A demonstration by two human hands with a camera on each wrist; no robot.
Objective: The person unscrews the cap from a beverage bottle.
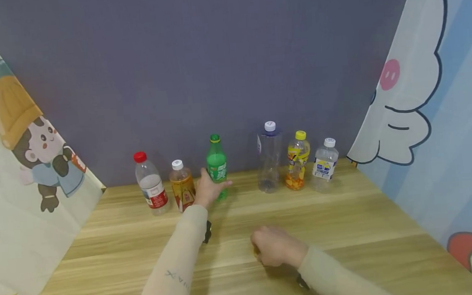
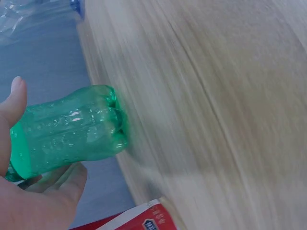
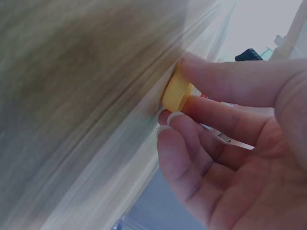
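A green soda bottle (image 1: pixel 217 162) stands upright near the back of the table, a yellow ring at its neck and no cap on top. My left hand (image 1: pixel 209 188) is around its lower half; thumb and fingers lie loosely on either side, the thumb stretched out straight. In the left wrist view the bottle's ridged base (image 2: pixel 115 120) is at the tabletop. Close over the table in front, my right hand (image 1: pixel 276 246) pinches a yellow bottle cap (image 3: pixel 176 91) between thumb and forefinger. Its other fingers are curled below the cap.
Left of the green bottle stand a red-capped bottle (image 1: pixel 152 187) and a white-capped orange-labelled bottle (image 1: pixel 183 187). To its right are a tall clear bottle (image 1: pixel 268 159), a yellow-capped bottle (image 1: pixel 297 161) and a white-capped clear bottle (image 1: pixel 324 167). A dark panel (image 1: pixel 215 67) rises behind.
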